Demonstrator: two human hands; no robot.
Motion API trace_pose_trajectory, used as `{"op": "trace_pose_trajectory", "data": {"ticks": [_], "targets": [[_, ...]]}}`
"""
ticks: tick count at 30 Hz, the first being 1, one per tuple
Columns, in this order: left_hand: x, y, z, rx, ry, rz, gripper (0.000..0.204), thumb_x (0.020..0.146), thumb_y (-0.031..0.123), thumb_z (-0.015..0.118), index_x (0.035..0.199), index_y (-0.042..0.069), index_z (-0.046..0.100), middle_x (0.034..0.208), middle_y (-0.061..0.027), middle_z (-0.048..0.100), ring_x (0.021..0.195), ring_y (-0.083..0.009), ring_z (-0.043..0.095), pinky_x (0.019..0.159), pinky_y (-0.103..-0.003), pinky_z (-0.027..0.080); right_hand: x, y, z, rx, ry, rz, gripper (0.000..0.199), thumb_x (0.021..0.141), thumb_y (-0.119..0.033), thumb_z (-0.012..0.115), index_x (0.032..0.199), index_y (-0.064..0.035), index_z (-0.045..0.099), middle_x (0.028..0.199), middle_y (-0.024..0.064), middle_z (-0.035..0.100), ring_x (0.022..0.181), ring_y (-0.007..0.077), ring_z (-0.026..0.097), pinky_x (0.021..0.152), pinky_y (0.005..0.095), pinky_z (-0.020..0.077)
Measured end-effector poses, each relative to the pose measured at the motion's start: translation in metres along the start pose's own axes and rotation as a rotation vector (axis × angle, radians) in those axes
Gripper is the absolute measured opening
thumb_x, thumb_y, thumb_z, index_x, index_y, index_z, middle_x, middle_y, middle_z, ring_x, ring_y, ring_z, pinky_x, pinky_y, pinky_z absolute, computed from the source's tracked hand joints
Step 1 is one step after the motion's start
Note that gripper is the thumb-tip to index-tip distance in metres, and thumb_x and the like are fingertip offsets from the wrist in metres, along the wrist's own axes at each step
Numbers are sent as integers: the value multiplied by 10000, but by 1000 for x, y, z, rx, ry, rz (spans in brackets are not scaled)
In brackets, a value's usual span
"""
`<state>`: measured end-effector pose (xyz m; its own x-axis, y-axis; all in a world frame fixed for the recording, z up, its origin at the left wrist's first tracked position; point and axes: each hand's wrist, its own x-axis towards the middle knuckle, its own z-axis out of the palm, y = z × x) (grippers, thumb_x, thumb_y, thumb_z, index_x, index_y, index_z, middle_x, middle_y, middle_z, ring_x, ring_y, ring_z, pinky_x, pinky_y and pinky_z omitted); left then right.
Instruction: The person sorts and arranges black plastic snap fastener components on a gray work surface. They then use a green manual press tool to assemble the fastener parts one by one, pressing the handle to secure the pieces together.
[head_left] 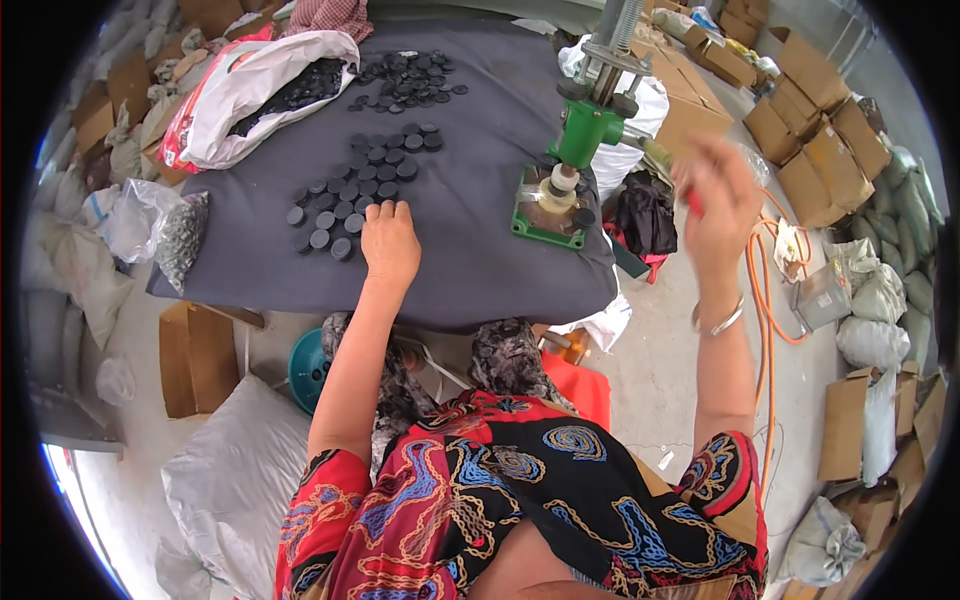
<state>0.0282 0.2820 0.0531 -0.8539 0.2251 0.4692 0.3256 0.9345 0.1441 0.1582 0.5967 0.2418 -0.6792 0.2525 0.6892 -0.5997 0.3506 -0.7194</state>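
My left hand [391,243] reaches over the table, fingertips together and curled down at the near right edge of a group of black round caps [345,192]. It closes on a cap there, mostly hidden under the fingers. My right hand [718,195], smeared by motion, is raised to the right of a green hand press [585,135]. Its fingers curl around the end of the press lever [652,150], with a bit of red showing by the palm. Under the ram, a pale round piece [558,190] sits on the press base.
More black discs [408,80] lie loose at the back beside an open white sack [215,110] of black parts. A clear bag [182,235] of small parts rests on the table's left edge. Orange hose [765,300] and cardboard boxes [820,130] are on the floor at right.
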Motion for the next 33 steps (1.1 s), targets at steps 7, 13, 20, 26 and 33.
{"op": "trace_pose_trajectory", "data": {"ticks": [7, 13, 20, 26, 33], "targets": [[-9, -3, -3, -199, 147, -55, 392, 738, 123, 728, 1109, 31, 640, 1098, -114, 650, 1022, -316, 572, 822, -413, 504, 122, -2, -2, 218, 16, 73, 307, 912, -80, 443, 1098, 100, 607, 684, 62, 504, 593, 140, 458, 608, 289, 413], [-6, -10, 9, -249, 158, -93, 392, 727, 149, 753, 1094, 55, 654, 932, -100, 681, 961, -307, 587, 777, -406, 509, 148, 12, -3, 177, 134, 147, 274, 915, -213, 504, 993, -7, 666, 609, 21, 500, 465, 106, 452, 437, 239, 415], [18, 82, -4, -746, 165, 71, 454, 696, 108, 763, 1123, 52, 619, 924, -139, 649, 875, -322, 603, 761, -409, 504, 156, 27, -5, 275, 153, 142, 216, 910, -191, 505, 909, -18, 635, 607, 40, 486, 445, 121, 466, 415, 260, 428], [47, 147, 14, -695, -26, 115, 530, 693, 112, 775, 1179, 36, 579, 981, -143, 657, 919, -304, 625, 793, -397, 517, 155, 24, -6, 243, 70, 101, 260, 921, -227, 502, 932, -9, 643, 587, 31, 482, 428, 113, 454, 402, 238, 394], [56, 163, 27, -681, 32, 153, 534, 692, 132, 777, 1175, 28, 576, 988, -128, 676, 967, -311, 604, 838, -417, 497, 150, 21, -5, 218, 79, 73, 266, 925, -231, 502, 945, -12, 651, 600, 33, 488, 442, 113, 461, 415, 241, 398]]}}
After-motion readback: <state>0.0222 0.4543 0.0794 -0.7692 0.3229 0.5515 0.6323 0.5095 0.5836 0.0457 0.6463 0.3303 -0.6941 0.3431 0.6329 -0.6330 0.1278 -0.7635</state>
